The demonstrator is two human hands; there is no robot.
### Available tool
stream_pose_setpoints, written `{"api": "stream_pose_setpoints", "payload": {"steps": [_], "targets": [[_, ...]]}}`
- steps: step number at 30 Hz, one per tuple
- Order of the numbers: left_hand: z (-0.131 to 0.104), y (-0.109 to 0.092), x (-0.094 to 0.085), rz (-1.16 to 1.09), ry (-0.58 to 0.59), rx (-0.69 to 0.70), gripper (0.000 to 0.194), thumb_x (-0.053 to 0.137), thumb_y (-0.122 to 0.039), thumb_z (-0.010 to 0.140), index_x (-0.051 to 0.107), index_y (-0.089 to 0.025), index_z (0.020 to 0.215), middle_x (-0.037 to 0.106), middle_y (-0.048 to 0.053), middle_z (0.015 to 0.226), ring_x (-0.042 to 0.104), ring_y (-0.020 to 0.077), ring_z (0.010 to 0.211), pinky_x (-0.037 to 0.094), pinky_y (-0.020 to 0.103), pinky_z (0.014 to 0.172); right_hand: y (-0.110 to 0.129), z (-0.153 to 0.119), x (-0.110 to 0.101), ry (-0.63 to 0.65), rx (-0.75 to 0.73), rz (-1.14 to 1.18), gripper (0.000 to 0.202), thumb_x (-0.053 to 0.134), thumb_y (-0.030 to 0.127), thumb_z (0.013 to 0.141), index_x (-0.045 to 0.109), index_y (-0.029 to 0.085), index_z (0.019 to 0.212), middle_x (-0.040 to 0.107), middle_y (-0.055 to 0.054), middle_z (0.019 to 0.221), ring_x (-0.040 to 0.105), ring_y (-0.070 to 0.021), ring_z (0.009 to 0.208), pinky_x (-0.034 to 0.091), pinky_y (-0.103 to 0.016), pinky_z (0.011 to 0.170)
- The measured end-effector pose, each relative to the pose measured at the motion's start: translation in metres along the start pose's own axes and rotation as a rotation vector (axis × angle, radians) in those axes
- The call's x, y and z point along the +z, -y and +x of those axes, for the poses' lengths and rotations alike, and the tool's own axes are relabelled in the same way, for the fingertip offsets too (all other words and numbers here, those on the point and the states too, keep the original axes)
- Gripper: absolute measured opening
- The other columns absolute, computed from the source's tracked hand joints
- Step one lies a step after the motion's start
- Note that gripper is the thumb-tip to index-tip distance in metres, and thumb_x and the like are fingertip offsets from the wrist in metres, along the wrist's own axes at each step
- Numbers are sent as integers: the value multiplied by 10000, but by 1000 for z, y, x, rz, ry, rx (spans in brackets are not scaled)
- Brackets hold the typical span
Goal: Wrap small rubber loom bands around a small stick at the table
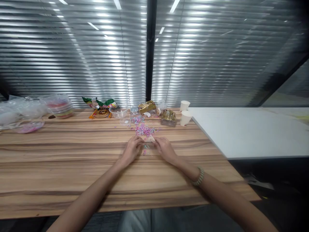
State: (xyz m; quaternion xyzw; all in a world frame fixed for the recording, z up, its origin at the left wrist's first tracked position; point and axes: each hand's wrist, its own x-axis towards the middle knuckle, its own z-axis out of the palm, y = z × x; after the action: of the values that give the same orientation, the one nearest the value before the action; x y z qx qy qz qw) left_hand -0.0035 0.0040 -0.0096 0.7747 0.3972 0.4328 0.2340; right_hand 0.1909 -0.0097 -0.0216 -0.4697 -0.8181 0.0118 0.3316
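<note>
Over the middle of the wooden table (79, 167), my left hand (132, 149) and my right hand (166, 149) face each other with fingertips a short way apart. The fingers of both are curled and pinched together; what they grip is too small to make out. A pale, crumpled-looking piece (150, 139) shows between them, by the right fingertips. Just beyond lies a loose pile of small pink, white and teal pieces (144, 130), perhaps little loops. A few more, pink ones (144, 152) and a teal one (146, 146), lie between my hands.
Along the back stand a clear bowl (118, 112), green snack bags (106, 103), a gold packet (147, 106), a gold-topped box (168, 118) and two paper cups (185, 118). Stacked plastic tubs (59, 106) and clear bags (21, 109) sit at left. A white table (251, 132) adjoins at right.
</note>
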Motion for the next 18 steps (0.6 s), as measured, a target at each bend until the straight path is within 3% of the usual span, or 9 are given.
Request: {"api": "stream_pose_setpoints", "payload": {"steps": [4, 8, 18], "targets": [[-2, 1, 4, 200, 111, 91, 181, 531, -109, 752, 667, -190, 840, 594, 70, 828, 512, 192, 800, 396, 310, 765, 2, 1, 1, 9, 38, 25, 175, 389, 197, 888, 522, 146, 989, 598, -73, 837, 527, -199, 792, 380, -303, 740], [-5, 2, 7, 311, 185, 166, 217, 499, -96, 774, 644, -176, 914, 581, 67, 848, 504, 181, 829, 407, 303, 763, 3, 1, 3, -8, 35, 66, 181, 372, 177, 888, 482, 153, 1029, 580, -79, 915, 516, -197, 858, 374, -304, 782], [-4, 9, 8, 384, 178, 160, 173, 529, -110, 760, 639, -159, 885, 604, 71, 816, 520, 185, 789, 403, 297, 718, 6, 1, 1, 17, 77, 174, 245, 279, 214, 913, 422, 160, 1104, 545, -99, 1006, 495, -203, 941, 371, -322, 820]]}}
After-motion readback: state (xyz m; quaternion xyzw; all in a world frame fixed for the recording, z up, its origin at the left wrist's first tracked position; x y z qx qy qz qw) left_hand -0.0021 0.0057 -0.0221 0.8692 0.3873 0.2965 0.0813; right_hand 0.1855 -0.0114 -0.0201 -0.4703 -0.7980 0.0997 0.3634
